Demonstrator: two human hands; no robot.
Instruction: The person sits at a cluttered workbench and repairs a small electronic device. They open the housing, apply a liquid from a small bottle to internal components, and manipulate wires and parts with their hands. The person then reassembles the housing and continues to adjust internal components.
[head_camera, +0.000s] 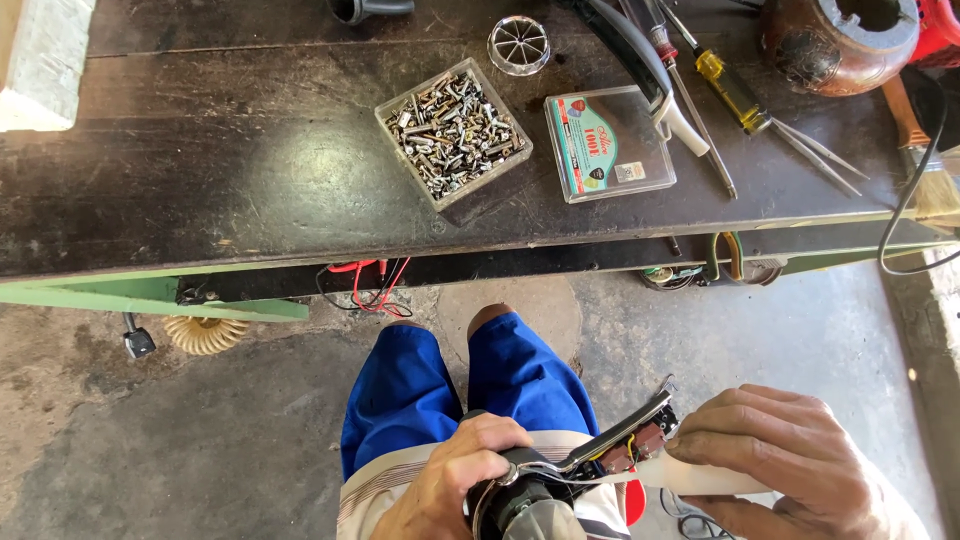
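Two hands meet over the person's lap on a partly opened small appliance (560, 480), low in the view above the blue trousers (440, 390). Its dark round body sits in the left hand (445, 480), whose fingers (495, 440) are wrapped tight around it. A thin metal strip and coloured wiring stand exposed at its upper side. The right hand (790, 460) has its fingers (715, 425) curled closed on the white handle end, the fingertips touching the exposed switch part. By the look of it, the step in hand is working on the opened innards while the body is steadied; the next move would call for a firm hold with the left hand and fine fingertip work beside the wires.

Beyond the knees lies the dark table (250, 180). On it stand a clear box of screws (455, 130), a flat clear case (610, 145) just beside it, a yellow-handled screwdriver (730, 90) and a paintbrush (925, 150) near the right edge.
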